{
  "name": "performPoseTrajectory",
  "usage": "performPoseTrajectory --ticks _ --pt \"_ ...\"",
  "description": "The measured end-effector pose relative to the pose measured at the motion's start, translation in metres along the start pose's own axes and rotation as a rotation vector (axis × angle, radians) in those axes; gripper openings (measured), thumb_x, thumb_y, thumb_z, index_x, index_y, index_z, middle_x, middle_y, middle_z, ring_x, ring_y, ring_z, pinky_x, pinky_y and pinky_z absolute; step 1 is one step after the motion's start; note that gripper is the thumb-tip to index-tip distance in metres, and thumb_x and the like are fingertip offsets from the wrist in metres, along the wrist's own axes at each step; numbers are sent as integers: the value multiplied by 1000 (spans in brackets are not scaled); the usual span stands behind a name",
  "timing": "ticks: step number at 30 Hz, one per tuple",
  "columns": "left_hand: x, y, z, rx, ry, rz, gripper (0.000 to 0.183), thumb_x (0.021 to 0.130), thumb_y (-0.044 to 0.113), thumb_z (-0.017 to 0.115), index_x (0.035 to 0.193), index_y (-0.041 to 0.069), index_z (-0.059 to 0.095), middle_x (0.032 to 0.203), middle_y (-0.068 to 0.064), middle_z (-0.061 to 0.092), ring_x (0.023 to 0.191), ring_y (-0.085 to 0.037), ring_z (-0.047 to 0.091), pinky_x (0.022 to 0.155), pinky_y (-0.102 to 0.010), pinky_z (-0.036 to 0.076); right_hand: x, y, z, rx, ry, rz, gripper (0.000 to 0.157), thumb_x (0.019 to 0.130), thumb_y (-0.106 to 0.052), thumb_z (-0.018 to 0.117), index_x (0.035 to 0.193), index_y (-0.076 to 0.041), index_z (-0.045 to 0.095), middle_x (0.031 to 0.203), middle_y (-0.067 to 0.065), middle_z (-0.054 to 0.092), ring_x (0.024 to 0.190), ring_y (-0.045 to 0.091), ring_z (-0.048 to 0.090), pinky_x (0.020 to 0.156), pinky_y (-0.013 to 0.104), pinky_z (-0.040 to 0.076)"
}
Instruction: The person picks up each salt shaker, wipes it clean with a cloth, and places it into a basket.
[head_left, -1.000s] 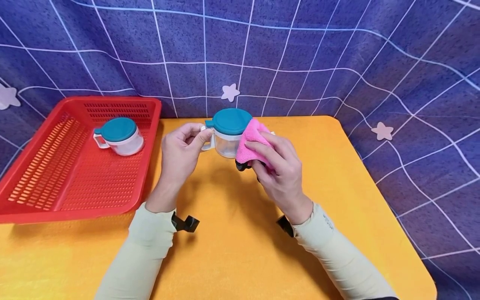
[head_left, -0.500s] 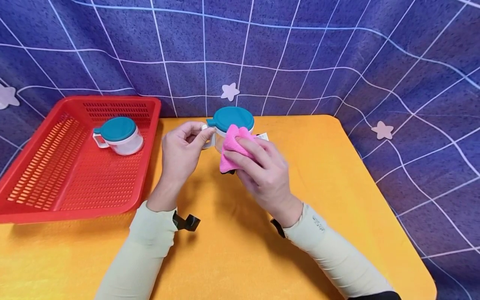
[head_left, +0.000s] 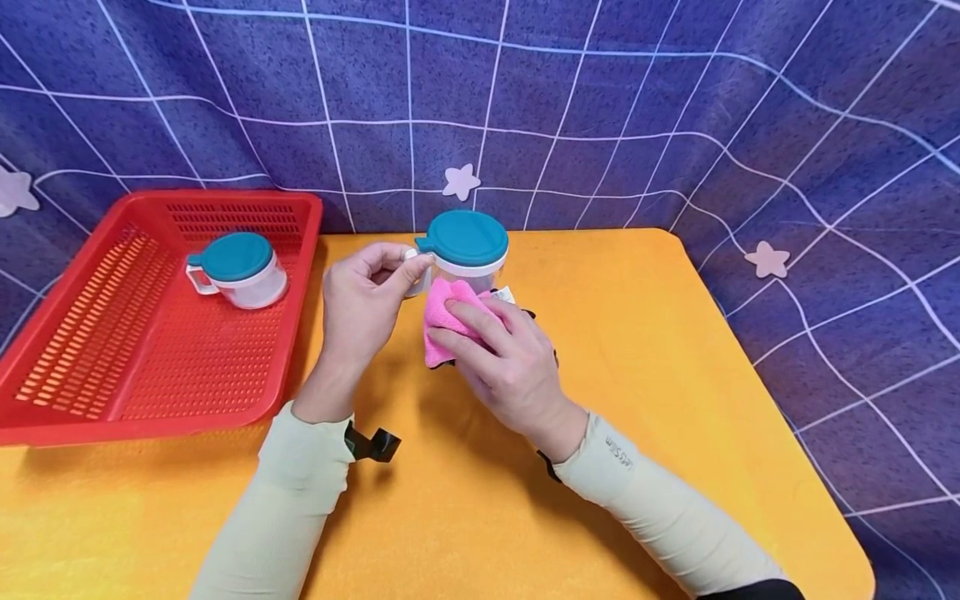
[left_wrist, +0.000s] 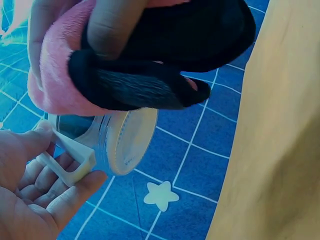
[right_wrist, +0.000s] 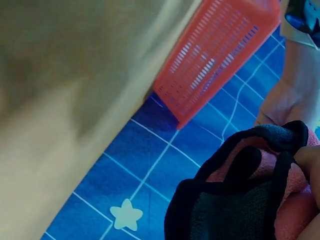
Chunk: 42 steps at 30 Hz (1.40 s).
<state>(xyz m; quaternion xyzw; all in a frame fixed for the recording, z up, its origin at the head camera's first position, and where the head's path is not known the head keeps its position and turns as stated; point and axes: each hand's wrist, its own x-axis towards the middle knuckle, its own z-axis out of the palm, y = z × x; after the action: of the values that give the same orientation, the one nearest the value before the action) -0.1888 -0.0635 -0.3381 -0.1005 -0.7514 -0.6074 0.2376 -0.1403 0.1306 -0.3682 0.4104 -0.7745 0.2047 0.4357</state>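
Observation:
A clear jar with a teal lid [head_left: 467, 237] is held up above the table by its white handle [left_wrist: 75, 155]. My left hand [head_left: 365, 292] pinches that handle between thumb and fingers. My right hand [head_left: 513, 362] grips a bunched pink cloth [head_left: 453, 321] in front of the jar's near side, covering much of the clear body. In the left wrist view the cloth's dark, black-edged underside hangs beside the jar, whose round base shows. The right wrist view shows folds of the cloth [right_wrist: 235, 200] but hides the jar.
A red perforated basket [head_left: 292, 333] stands at the left of the orange table [head_left: 675, 417]. Inside it sits a similar jar with a teal lid [head_left: 238, 257]. A blue gridded curtain [head_left: 570, 108] with pale stars hangs behind the table.
My right hand has carried the cloth leftward and down across the jar's front, from its right side. The left hand stays on the handle, and the jar has tilted slightly.

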Motion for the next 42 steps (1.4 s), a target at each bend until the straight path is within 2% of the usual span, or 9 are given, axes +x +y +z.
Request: performPoseTrajectory --ticks 10,16,19,27,31,34,37,40,42 --pt "-1 0 0 15 15 -13 27 88 27 85 93 2 79 79 -8 72 68 -13 65 63 -21 56 -11 0 7 7 -77 3 30 92 -7 73 121 -17 77 131 7 66 118 35 61 96 43 56" --pt "-1 -1 0 25 26 6 26 88 27 86 92 2 79 78 -8 72 67 -12 65 61 -21 55 -11 -1 9 32 -81 20 33 92 -7 74 123 -16 76 131 7 67 118 34 61 101 42 54" --pt "-1 -1 0 21 29 3 25 88 25 86 92 2 79 79 -8 73 68 -11 66 64 -21 56 -8 -3 9 32 -66 46 32 92 -7 74 122 -16 76 132 7 67 115 33 63 101 40 54" --pt "-3 -1 0 33 28 -30 26 88 26 86 96 3 80 82 -8 74 74 -10 68 71 -20 58 3 -2 7 -2 -13 107 27 92 -6 75 117 -17 78 131 6 68 107 31 65 88 38 58" --pt "-3 -2 0 14 25 -27 26 87 27 86 96 4 80 82 -7 74 75 -9 70 73 -21 59 10 0 2 -4 20 115 26 92 -5 75 115 -17 79 128 7 70 105 31 66 89 38 58" --pt "-4 -3 0 4 20 -18 25 87 27 86 94 4 80 81 -7 74 74 -10 70 71 -21 59 16 2 -3 -3 52 116 24 92 -6 75 113 -16 79 127 8 70 104 31 66 91 38 58" --pt "-4 -4 0 15 20 -6 24 87 27 86 92 5 80 78 -6 73 70 -10 65 64 -18 53 23 5 -10 5 102 117 22 92 -7 76 112 -15 79 126 9 70 103 31 67 91 39 58" --pt "-4 -5 -1 14 21 -3 22 87 27 87 91 6 80 78 -5 73 67 -11 60 58 -21 47 27 10 -16 7 152 130 20 92 -7 78 111 -14 80 124 9 71 105 33 67 94 40 57" --pt "-3 -4 -2 -8 16 -14 22 88 25 86 93 5 80 79 -3 74 68 -11 61 60 -19 49 28 14 -20 10 175 138 20 91 -7 79 110 -14 80 122 10 71 105 35 66 95 41 56"
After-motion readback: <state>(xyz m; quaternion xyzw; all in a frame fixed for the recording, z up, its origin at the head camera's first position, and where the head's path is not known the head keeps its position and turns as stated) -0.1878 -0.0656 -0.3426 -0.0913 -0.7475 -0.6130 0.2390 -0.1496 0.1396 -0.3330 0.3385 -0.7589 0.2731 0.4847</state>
